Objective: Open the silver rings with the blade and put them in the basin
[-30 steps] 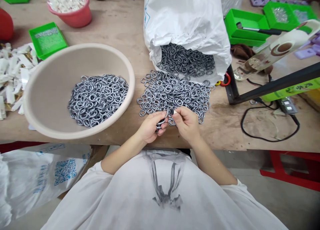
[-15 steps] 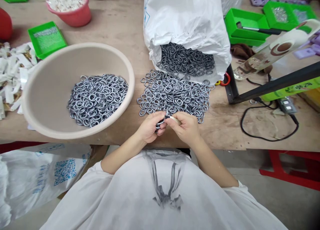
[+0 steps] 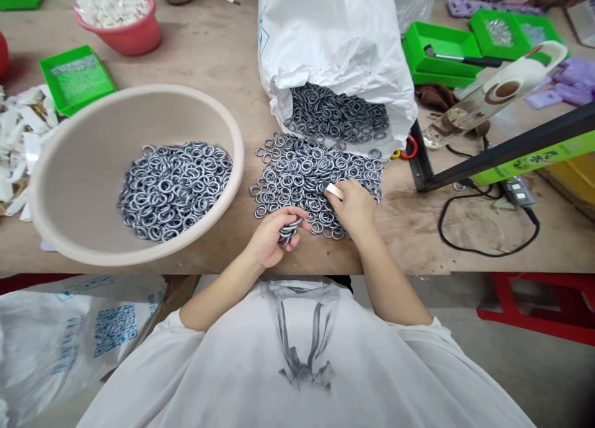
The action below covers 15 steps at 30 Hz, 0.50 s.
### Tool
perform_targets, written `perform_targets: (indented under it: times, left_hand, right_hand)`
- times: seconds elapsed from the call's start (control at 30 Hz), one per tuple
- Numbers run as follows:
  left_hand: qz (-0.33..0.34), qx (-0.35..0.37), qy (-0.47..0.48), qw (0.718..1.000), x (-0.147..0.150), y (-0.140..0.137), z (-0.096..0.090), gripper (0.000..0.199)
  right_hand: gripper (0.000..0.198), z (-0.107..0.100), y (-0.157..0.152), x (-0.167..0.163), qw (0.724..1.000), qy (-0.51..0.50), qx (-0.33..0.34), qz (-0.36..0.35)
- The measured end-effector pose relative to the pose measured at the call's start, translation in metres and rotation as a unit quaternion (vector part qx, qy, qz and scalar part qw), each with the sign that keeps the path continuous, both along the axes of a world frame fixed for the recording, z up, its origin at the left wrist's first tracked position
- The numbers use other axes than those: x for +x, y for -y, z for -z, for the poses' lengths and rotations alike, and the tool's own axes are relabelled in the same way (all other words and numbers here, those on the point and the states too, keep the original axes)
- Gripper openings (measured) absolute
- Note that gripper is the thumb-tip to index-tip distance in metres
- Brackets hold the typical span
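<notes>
Several grey metal-look rings (image 3: pixel 289 231) lie in the curled fingers of my left hand (image 3: pixel 272 234), just in front of the loose ring pile (image 3: pixel 297 173) on the table. My right hand (image 3: pixel 356 209) is over the right part of that pile, closed around a small white-handled tool (image 3: pixel 333 191) with a dark tip. The fingertips of that hand are partly hidden, so I cannot tell whether they also hold a ring. Behind the pile, an open white sack (image 3: pixel 334 37) lies with its mouth towards me and more rings inside.
At left stands a wide beige basin (image 3: pixel 69 186) partly filled with rings. A pink bowl (image 3: pixel 134 38) of white pieces and a green tray (image 3: pixel 77 80) are behind it. On the right are a black metal frame (image 3: pixel 465 170), a bottle (image 3: pixel 488 99) and a black cable (image 3: pixel 441 229).
My hands have come apart. The right one has moved forward and right over the pile with the white-handled tool; the left has shifted slightly left, keeping its rings.
</notes>
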<state>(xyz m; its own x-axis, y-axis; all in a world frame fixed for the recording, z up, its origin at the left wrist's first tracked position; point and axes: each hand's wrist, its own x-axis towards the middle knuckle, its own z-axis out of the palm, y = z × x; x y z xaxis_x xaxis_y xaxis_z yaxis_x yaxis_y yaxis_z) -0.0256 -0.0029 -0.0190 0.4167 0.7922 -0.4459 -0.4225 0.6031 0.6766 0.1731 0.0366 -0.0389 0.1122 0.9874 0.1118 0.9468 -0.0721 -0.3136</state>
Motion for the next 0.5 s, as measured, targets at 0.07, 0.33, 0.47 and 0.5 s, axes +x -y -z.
perform_targets:
  times: [0.07, 0.33, 0.47, 0.5]
  left_hand:
    - [-0.008, -0.002, -0.005, 1.0, -0.001, 0.0, 0.002, 0.026]
    - [-0.021, 0.007, -0.031, 0.999, -0.002, -0.006, 0.002, 0.021]
    - [-0.036, 0.027, -0.062, 0.997, 0.005, -0.008, 0.005, 0.025]
    - [-0.042, 0.038, -0.069, 0.996, 0.007, -0.008, 0.007, 0.029]
  right_hand:
    - [0.029, -0.001, -0.002, -0.003, 1.0, 0.007, 0.0, -0.003]
    - [0.025, -0.008, -0.005, 0.004, 0.988, -0.151, 0.025, -0.028]
    - [0.031, -0.015, 0.01, -0.005, 0.901, -0.429, -0.046, -0.043]
    - [0.034, -0.016, 0.016, -0.011, 0.866, -0.492, -0.077, -0.044]
